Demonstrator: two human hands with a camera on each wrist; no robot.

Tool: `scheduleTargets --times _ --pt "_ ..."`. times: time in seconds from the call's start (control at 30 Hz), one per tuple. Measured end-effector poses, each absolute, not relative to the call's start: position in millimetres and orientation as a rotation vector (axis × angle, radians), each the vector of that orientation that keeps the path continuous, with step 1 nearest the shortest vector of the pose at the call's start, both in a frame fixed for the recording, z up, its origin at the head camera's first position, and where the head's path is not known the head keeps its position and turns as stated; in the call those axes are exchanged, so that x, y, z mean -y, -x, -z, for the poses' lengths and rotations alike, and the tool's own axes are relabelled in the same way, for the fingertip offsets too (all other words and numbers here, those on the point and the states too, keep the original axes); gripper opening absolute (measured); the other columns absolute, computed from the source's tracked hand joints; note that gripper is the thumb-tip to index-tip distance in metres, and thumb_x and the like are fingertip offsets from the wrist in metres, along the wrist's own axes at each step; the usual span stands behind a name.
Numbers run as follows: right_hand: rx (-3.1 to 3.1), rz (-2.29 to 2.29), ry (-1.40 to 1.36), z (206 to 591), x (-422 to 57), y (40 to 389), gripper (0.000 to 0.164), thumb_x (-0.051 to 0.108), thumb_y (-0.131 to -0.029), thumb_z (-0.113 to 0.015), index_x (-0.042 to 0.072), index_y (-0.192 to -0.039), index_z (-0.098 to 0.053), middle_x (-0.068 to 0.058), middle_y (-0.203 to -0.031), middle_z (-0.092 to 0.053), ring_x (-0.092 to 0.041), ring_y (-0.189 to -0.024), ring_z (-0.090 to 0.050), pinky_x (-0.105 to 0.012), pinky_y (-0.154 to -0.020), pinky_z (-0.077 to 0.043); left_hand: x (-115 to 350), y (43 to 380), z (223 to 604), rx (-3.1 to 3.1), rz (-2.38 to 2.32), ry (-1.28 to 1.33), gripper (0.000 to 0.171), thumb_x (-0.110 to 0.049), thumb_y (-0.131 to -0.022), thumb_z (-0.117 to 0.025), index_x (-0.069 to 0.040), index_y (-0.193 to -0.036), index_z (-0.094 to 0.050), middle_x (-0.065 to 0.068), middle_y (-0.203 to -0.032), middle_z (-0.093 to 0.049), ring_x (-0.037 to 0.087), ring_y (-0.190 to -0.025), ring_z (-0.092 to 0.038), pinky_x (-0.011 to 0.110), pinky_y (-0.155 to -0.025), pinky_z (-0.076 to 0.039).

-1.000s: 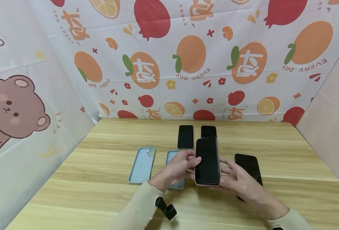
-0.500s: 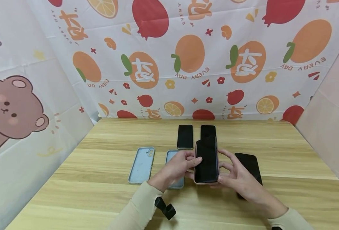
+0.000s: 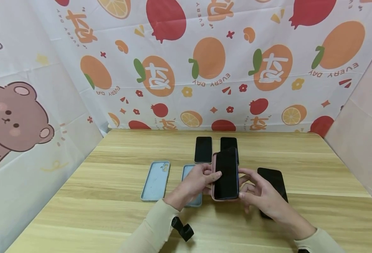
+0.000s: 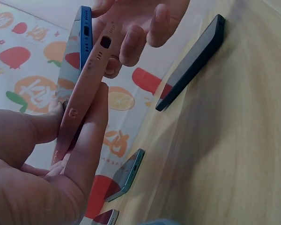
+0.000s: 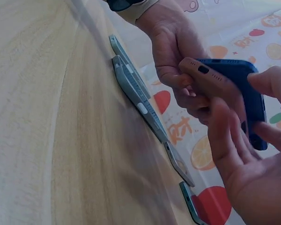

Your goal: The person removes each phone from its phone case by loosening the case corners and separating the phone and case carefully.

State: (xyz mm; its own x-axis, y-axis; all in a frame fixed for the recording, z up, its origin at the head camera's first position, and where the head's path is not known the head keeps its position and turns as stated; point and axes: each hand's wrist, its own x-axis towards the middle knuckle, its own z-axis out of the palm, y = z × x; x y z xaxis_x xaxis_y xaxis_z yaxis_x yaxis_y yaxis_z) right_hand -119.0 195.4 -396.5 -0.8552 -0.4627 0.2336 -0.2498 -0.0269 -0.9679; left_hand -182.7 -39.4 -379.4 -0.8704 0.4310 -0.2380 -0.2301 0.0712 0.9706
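My left hand (image 3: 193, 181) holds a pink phone case (image 4: 86, 84) above the table, its thumb lying on the dark screen of a blue phone (image 3: 227, 175). The phone sits askew in the case: its right side stands out, and a strip of the case's inside shows along the left. With finger and thumb, my right hand (image 3: 261, 191) grips the phone's raised right edge; its other fingers hang loosely beneath. In the right wrist view, the blue back (image 5: 255, 101) is exposed beside the case.
Left of my hands lie a light blue phone case (image 3: 155, 182) and a second one (image 3: 196, 201), partly covered by my left hand. Two dark-screened phones, one left (image 3: 203, 150) and one right (image 3: 228, 143), lie farther back. Another black phone (image 3: 275, 182) lies right, behind my right hand.
The blue phone's right side has come up out of the pink case, baring a strip of the case at left. My right fingers have shifted along that edge; my left hand stays nearly still.
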Motion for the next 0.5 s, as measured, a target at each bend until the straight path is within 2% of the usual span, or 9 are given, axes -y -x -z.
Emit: scheduleTargets --times 0.1,0.3,0.4,0.5 --pt "-2.207 1.949 0.758 395.6 -194.9 118.4 0.06 -0.002 -0.094 -0.06 -0.003 -0.148 -0.032 -0.02 -0.114 -0.044 -0.009 -0.075 -0.058 -0.035 -0.054 -0.055 38.9 183.6 382.1 -1.932 -1.837 -0.202 0.034 -0.024 -0.095 -0.067 -0.001 -0.119 -0.059 0.01 -0.097 -0.075 0.015 -0.075 -0.072 0.032 -0.064 -0.061" --pt "-2.165 1.942 0.665 389.3 -192.6 116.5 0.057 0.001 -0.099 -0.053 -0.004 -0.151 -0.029 -0.029 -0.121 -0.05 -0.018 -0.076 -0.063 -0.037 -0.064 -0.058 35.4 183.8 387.1 -2.023 -1.821 -0.208 0.039 -0.023 -0.094 -0.069 -0.001 -0.121 -0.053 0.011 -0.097 -0.073 0.014 -0.069 -0.069 0.033 -0.06 -0.061" --pt "-2.092 1.946 0.595 387.5 -191.6 115.9 0.058 0.009 -0.102 -0.051 -0.002 -0.153 -0.025 -0.031 -0.13 -0.051 -0.017 -0.091 -0.068 -0.036 -0.078 -0.06 32.8 181.7 387.6 -2.078 -1.802 -0.205 0.041 -0.022 -0.093 -0.07 -0.001 -0.122 -0.05 0.012 -0.099 -0.07 0.014 -0.07 -0.068 0.034 -0.059 -0.061" --pt "-2.045 1.952 0.523 387.9 -191.2 115.8 0.06 0.014 -0.103 -0.052 0.001 -0.154 -0.023 -0.03 -0.138 -0.05 -0.015 -0.111 -0.066 -0.032 -0.09 -0.057 30.9 179.2 386.7 -2.123 -1.779 -0.2 0.042 -0.023 -0.092 -0.071 -0.002 -0.122 -0.05 0.012 -0.099 -0.067 0.015 -0.071 -0.067 0.033 -0.059 -0.06"
